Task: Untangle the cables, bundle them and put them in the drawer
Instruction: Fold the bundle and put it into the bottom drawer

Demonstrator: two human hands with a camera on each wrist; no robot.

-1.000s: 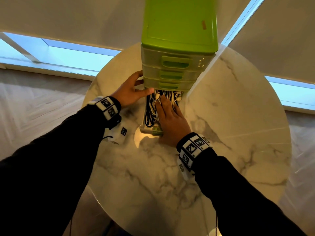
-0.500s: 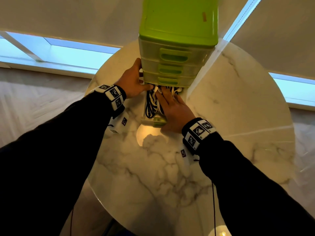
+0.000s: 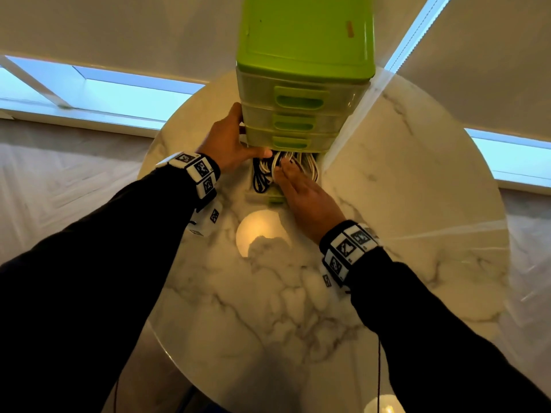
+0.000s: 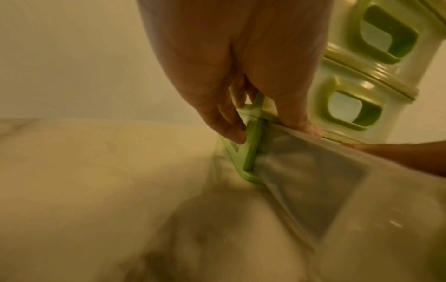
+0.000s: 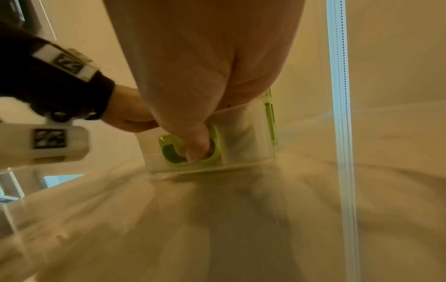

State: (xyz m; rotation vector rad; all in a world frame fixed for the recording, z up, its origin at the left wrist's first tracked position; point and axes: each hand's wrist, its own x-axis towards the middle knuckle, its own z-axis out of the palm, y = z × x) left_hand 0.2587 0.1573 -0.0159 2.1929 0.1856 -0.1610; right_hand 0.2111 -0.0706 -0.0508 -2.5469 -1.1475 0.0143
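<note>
Closing step: my left hand point(image 3: 222, 144) grips the cabinet point(image 3: 301, 93); my right hand point(image 3: 301, 193), fingers flat, presses cables point(image 3: 298, 165) into the drawer point(image 3: 269, 198). Next: push shut.

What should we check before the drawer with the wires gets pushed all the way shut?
1. Cables inside the drawer: mostly ok, black and white loops lie in it; the far end is hidden.
2. Cables held down: ok, the right hand lies flat on them.
3. Thumb on the drawer handle: ok, it presses there.
4. Cabinet steadied: ok, the left hand holds its side.
5. Fingers clear of the closing gap: not ok, the right fingertips reach under the drawer above.
6. Cables bundled: cannot tell.
</note>
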